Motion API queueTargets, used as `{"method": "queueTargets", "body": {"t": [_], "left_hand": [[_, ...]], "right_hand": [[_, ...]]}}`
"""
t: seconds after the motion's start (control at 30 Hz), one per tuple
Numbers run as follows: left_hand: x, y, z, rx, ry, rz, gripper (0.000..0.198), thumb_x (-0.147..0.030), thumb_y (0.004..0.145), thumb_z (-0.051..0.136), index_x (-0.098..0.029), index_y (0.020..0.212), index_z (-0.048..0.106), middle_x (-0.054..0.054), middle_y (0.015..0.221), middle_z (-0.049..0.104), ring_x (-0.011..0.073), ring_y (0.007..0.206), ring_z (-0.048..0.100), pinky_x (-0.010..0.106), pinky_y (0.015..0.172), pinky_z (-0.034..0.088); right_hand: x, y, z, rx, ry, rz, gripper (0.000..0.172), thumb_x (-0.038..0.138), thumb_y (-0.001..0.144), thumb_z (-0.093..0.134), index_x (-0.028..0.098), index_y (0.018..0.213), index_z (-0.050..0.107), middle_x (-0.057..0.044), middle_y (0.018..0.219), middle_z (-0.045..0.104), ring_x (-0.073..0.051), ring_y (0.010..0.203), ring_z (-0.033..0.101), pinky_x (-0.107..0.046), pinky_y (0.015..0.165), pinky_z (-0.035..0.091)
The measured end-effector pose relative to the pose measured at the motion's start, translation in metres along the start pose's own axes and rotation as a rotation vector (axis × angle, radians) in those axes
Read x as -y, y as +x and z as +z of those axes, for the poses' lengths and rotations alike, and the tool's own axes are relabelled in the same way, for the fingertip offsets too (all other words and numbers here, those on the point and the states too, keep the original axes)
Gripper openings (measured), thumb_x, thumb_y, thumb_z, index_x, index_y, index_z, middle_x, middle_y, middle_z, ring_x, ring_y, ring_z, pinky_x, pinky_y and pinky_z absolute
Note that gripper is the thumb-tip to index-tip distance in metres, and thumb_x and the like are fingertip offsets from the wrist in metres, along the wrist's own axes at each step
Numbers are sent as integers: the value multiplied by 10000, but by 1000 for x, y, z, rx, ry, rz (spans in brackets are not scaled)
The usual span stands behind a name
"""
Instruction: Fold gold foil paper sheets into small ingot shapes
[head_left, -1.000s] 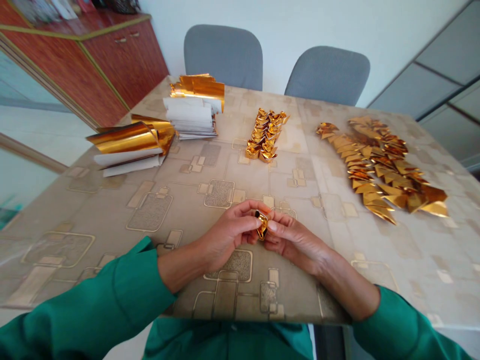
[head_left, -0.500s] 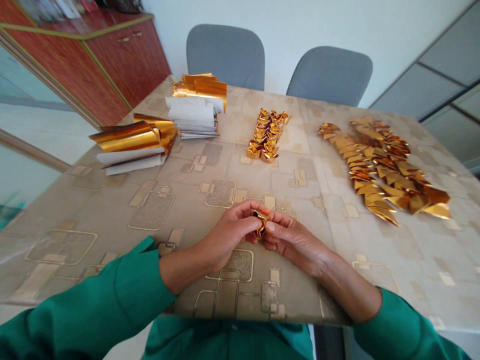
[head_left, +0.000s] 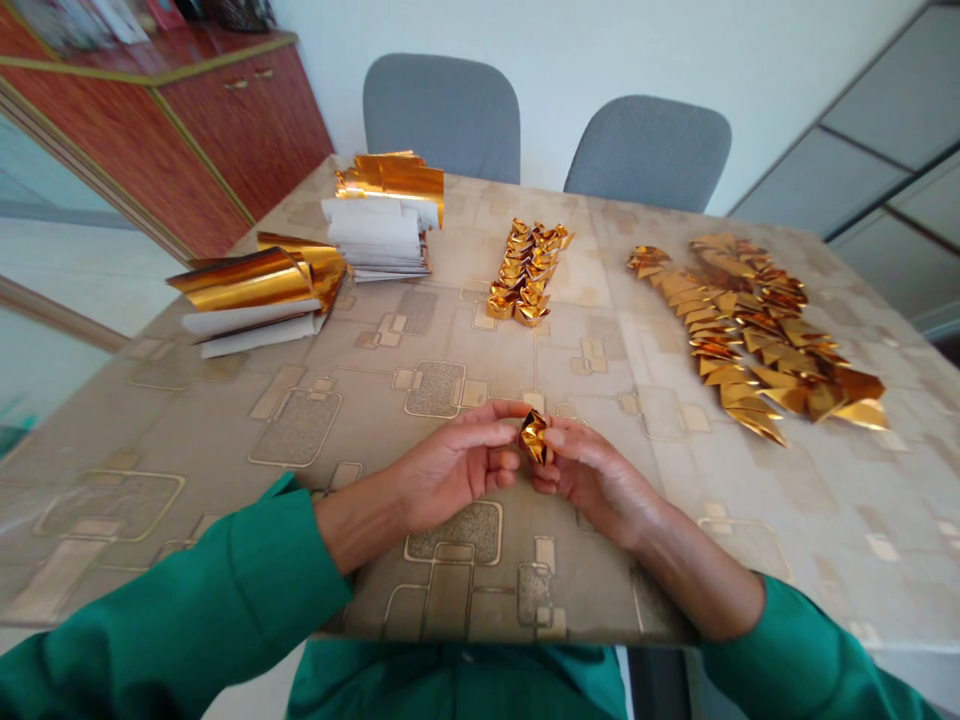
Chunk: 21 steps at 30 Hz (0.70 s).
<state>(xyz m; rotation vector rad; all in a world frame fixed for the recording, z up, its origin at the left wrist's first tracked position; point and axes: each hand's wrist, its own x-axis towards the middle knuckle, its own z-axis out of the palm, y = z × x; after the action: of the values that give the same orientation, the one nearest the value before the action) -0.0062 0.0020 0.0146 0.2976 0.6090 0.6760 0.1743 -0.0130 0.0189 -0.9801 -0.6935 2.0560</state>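
Note:
Just above the near middle of the table point(head_left: 225, 420), both my hands meet around a small folded gold foil piece point(head_left: 533, 436). My right hand point(head_left: 592, 475) pinches the piece between thumb and fingers. My left hand point(head_left: 457, 465) curls beside it, fingertips touching its left side. Both forearms wear green sleeves. Farther back lies a short double row of similar folded gold pieces point(head_left: 527, 272). At the right, a long spread of flat gold triangles point(head_left: 757, 335) covers the tablecloth.
Two stacks of gold-and-white paper strips sit at the back left, one nearer point(head_left: 255, 290), one farther point(head_left: 386, 215). Two grey chairs point(head_left: 442, 115) point(head_left: 649, 150) stand behind the table. A red-brown cabinet point(head_left: 187, 110) lines the left wall.
The gold piece has been turned and lifted slightly between my fingertips; its crumpled face now shows. My left fingers have loosened around it. The view has shifted a little.

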Motion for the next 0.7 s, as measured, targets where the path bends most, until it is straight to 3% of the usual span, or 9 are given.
{"method": "queueTargets", "body": {"t": [0.37,0.53,0.7], "left_hand": [[16,1,-2,5,55,21,283,-138,747,785,-198,995,663,-16,792,653,46,615,598,158,603,505],[16,5,-2,-2,13,48,349,-109,768,758,-214,1090,673,-11,785,673,58,654,626,161,645,520],[15,10,-2,-6,-52,141,286,-82,787,730,-176,1054,690,24,891,709,71,709,658,178,718,554]], "right_hand": [[-4,-2,6,-94,-249,-95,129,298,720,654,178,729,608,28,604,490,-106,563,395,-266,543,305],[-1,-1,4,-45,-216,-65,222,381,760,683,176,780,600,22,657,501,-105,579,408,-261,545,346],[2,-2,0,-32,-270,-170,335,514,877,587,180,854,592,-3,750,535,-126,654,476,-278,601,417]]}}
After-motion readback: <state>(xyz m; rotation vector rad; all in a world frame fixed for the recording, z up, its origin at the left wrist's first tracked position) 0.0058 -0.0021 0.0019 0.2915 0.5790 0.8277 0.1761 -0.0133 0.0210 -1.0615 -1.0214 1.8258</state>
